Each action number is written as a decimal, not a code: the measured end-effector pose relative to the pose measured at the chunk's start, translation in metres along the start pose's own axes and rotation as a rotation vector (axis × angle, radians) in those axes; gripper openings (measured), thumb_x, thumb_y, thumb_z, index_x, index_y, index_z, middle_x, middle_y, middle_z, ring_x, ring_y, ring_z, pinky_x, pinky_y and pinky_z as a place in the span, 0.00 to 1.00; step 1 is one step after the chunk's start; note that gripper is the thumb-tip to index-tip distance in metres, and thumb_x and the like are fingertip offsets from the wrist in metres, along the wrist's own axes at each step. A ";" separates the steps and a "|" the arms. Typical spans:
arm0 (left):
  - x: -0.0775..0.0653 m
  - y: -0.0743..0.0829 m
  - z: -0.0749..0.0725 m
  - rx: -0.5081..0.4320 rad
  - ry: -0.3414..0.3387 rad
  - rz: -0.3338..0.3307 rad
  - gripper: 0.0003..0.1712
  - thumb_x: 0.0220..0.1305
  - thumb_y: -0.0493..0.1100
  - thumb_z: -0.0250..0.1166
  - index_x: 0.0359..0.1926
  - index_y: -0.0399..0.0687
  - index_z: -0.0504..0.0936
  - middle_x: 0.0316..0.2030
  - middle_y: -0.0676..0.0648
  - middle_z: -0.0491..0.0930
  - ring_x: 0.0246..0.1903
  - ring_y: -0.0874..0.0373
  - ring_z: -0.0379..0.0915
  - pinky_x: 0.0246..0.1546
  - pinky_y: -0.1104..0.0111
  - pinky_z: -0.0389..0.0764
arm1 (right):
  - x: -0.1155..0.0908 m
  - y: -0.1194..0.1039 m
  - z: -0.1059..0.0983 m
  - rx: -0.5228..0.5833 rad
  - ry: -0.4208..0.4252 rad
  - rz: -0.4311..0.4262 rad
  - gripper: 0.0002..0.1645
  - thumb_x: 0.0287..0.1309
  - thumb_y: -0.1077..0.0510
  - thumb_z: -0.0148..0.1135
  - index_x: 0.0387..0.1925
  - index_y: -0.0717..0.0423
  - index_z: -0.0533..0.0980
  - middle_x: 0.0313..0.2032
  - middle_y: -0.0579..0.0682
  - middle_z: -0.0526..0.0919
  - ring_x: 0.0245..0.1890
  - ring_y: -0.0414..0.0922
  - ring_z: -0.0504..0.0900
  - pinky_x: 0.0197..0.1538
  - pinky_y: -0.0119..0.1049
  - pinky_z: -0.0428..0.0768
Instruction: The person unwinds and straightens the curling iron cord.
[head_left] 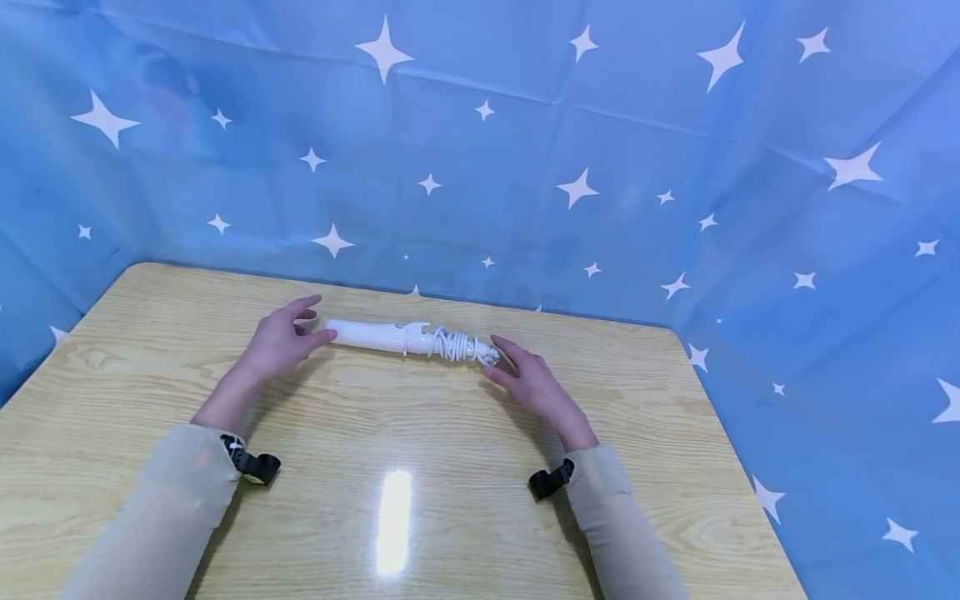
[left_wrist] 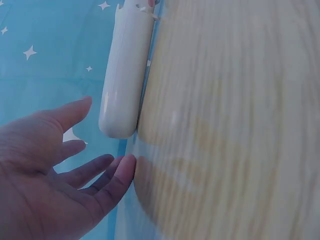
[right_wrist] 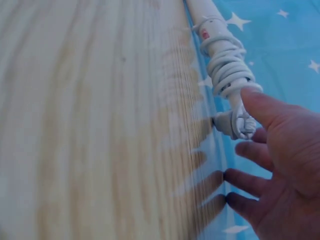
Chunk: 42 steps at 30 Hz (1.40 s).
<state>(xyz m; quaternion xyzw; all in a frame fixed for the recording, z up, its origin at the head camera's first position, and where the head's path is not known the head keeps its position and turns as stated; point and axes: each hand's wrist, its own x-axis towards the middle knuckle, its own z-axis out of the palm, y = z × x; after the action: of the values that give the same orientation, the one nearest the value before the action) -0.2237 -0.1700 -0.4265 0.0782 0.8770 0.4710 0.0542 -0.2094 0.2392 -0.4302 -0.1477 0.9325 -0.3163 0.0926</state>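
A white wand-shaped electric appliance (head_left: 375, 335) lies lengthwise across the far half of the table. Its left part is a smooth, rounded tube (left_wrist: 125, 75). Pale cord (right_wrist: 231, 67) is wound in several coils round the right part, with the plug (right_wrist: 227, 123) at that end. My left hand (head_left: 285, 337) is at the smooth end, fingers spread and loosely bent; the left wrist view shows a gap between thumb and tube. At the cord end is my right hand (head_left: 531, 379), thumb and fingers apart, the thumb overlapping the cord's end in the right wrist view.
The wood-grain table (head_left: 480, 433) has rounded far corners and a bright light reflection near its front. Blue cloth (head_left: 480, 150) with white stars hangs behind and along the sides. A black strap-on camera (head_left: 258, 468) sits at the left wrist, another (head_left: 551, 481) at the right.
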 end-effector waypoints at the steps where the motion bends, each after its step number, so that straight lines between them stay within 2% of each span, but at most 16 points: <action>1: 0.000 0.000 0.001 0.004 0.004 -0.001 0.45 0.73 0.48 0.66 0.79 0.37 0.54 0.68 0.25 0.65 0.60 0.29 0.71 0.39 0.62 0.86 | 0.001 0.001 0.000 0.003 -0.005 -0.001 0.40 0.75 0.44 0.58 0.79 0.50 0.58 0.76 0.54 0.62 0.75 0.56 0.61 0.76 0.55 0.63; 10: 0.005 -0.002 0.010 -0.007 0.004 0.031 0.43 0.74 0.48 0.65 0.79 0.37 0.56 0.68 0.25 0.66 0.62 0.30 0.70 0.56 0.46 0.82 | 0.006 0.003 0.003 0.039 -0.022 -0.031 0.38 0.74 0.46 0.60 0.78 0.51 0.61 0.74 0.55 0.66 0.74 0.54 0.64 0.74 0.53 0.66; 17: 0.007 -0.002 0.013 -0.009 -0.009 0.036 0.40 0.74 0.45 0.64 0.78 0.36 0.58 0.68 0.27 0.66 0.61 0.33 0.71 0.52 0.50 0.84 | 0.007 0.005 0.003 0.041 -0.021 -0.045 0.36 0.74 0.47 0.60 0.76 0.51 0.64 0.71 0.56 0.71 0.70 0.54 0.70 0.71 0.52 0.72; 24: 0.008 -0.004 0.018 -0.004 0.010 0.050 0.36 0.75 0.42 0.64 0.75 0.33 0.62 0.65 0.26 0.70 0.60 0.34 0.71 0.56 0.49 0.81 | 0.006 0.011 0.000 0.048 0.013 -0.023 0.30 0.74 0.47 0.61 0.72 0.51 0.71 0.64 0.54 0.79 0.62 0.52 0.78 0.61 0.52 0.80; 31: 0.005 -0.003 0.021 -0.028 0.013 0.068 0.31 0.69 0.31 0.64 0.70 0.30 0.69 0.60 0.25 0.74 0.57 0.34 0.74 0.54 0.51 0.81 | 0.008 0.015 0.003 0.066 0.040 -0.044 0.27 0.74 0.49 0.61 0.69 0.54 0.74 0.60 0.53 0.83 0.61 0.53 0.79 0.63 0.53 0.80; 34: 0.004 -0.001 0.021 -0.026 0.011 0.060 0.32 0.67 0.28 0.64 0.70 0.29 0.69 0.61 0.24 0.73 0.58 0.33 0.73 0.55 0.49 0.79 | 0.008 0.015 0.004 0.075 0.056 -0.042 0.26 0.73 0.50 0.62 0.68 0.54 0.75 0.58 0.54 0.84 0.60 0.54 0.80 0.62 0.53 0.81; 38: 0.005 -0.001 0.022 -0.057 0.016 0.017 0.33 0.66 0.27 0.63 0.71 0.29 0.67 0.64 0.24 0.70 0.61 0.31 0.69 0.60 0.45 0.77 | 0.009 0.015 0.006 0.099 0.075 -0.029 0.25 0.72 0.52 0.64 0.66 0.55 0.76 0.57 0.55 0.84 0.58 0.54 0.82 0.59 0.52 0.83; 42: 0.007 -0.002 0.024 -0.084 0.032 -0.026 0.32 0.67 0.28 0.63 0.71 0.29 0.67 0.65 0.25 0.70 0.63 0.31 0.68 0.63 0.44 0.75 | 0.010 0.016 0.007 0.116 0.085 -0.023 0.24 0.71 0.54 0.65 0.64 0.57 0.78 0.55 0.55 0.85 0.55 0.52 0.83 0.53 0.47 0.85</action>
<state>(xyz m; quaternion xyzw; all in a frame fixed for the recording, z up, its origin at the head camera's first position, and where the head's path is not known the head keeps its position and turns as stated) -0.2264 -0.1498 -0.4412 0.0567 0.8582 0.5077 0.0496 -0.2204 0.2441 -0.4458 -0.1394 0.9139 -0.3769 0.0577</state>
